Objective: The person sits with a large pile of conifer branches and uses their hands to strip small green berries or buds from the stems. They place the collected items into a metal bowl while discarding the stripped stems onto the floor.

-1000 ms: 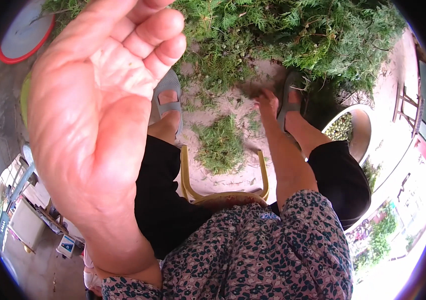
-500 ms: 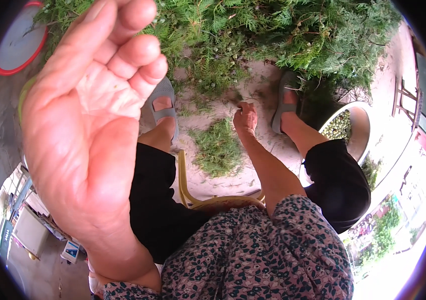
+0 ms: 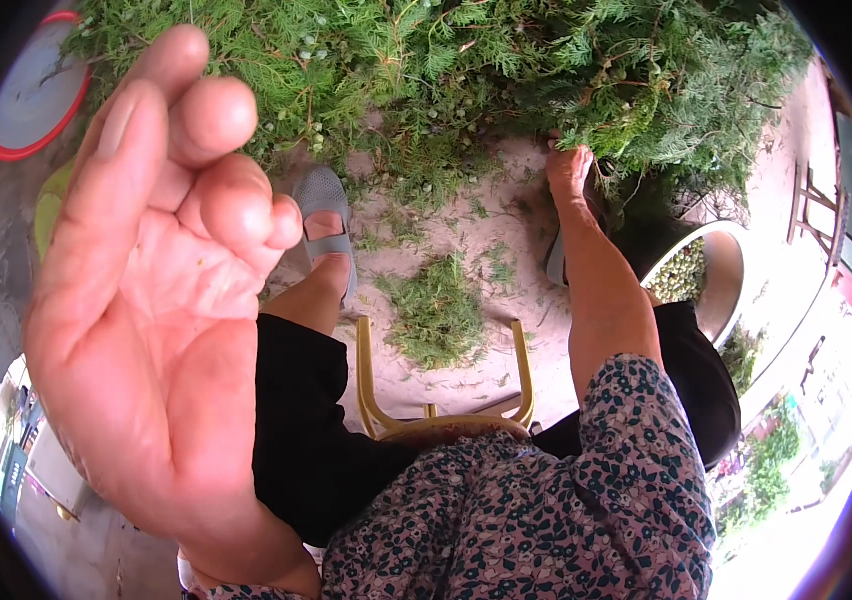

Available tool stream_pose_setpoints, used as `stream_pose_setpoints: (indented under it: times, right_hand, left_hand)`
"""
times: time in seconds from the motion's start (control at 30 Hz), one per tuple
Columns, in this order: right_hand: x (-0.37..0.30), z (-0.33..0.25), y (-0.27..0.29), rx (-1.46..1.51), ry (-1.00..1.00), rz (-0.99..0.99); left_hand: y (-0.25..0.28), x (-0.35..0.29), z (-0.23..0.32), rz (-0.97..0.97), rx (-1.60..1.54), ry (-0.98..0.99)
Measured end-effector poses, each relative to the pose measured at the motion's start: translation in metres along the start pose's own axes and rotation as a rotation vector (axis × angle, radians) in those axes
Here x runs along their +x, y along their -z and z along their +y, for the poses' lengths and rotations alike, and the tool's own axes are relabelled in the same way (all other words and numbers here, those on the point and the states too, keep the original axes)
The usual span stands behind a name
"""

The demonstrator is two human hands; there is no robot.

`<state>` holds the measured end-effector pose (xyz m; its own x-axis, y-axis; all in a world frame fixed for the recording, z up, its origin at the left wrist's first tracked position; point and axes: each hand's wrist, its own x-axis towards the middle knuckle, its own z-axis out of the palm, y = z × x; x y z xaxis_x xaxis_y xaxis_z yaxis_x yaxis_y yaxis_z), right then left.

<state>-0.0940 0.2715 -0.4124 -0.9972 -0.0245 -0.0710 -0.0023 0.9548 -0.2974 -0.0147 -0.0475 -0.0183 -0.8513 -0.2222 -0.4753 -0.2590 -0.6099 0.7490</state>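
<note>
Close in front of the view, my left hand (image 3: 171, 300) is raised with its palm showing. Its fingers are loosely bent and apart, and nothing is in it. My right hand (image 3: 569, 172) reaches to the near edge of a big heap of green evergreen branches (image 3: 426, 60), which bear small round cones. The right fingers are bent in at the foliage; what they grip is too small to make out. Between my feet lies a small pile of plucked green sprigs (image 3: 438, 315) on the ground.
At the right stands a pale round basin (image 3: 729, 280) holding small green cones (image 3: 681, 272). A yellow chair frame (image 3: 366, 380) is beneath me. My left shoe (image 3: 322, 205) rests beside the heap. A red-rimmed round tray (image 3: 36, 95) lies far left.
My right hand has gone forward and right, from above the small sprig pile to the edge of the heap. My left hand has shifted slightly left and down, fingers a little more bent.
</note>
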Motion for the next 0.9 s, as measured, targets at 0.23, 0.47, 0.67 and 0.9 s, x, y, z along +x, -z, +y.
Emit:
stream_pose_setpoints:
  times: [0.23,0.47,0.67,0.9]
  right_hand:
    - [-0.018,-0.011,-0.014,0.325,0.139,0.048]
    - [-0.030,-0.025,0.004,0.552,-0.275,-0.141]
    - [-0.066,-0.010,0.051,1.729,-0.764,-0.215]
    - [-0.101,-0.006,0.040,1.280,-0.686,-0.233]
  left_hand:
    - [-0.013,0.000,-0.011,-0.039,-0.002,-0.012]
    - [-0.012,0.002,-0.005,0.018,0.015,0.004]
    - [-0.004,-0.001,-0.003,-0.011,0.024,0.015]
    - [-0.004,0.001,-0.002,-0.052,-0.003,0.020]
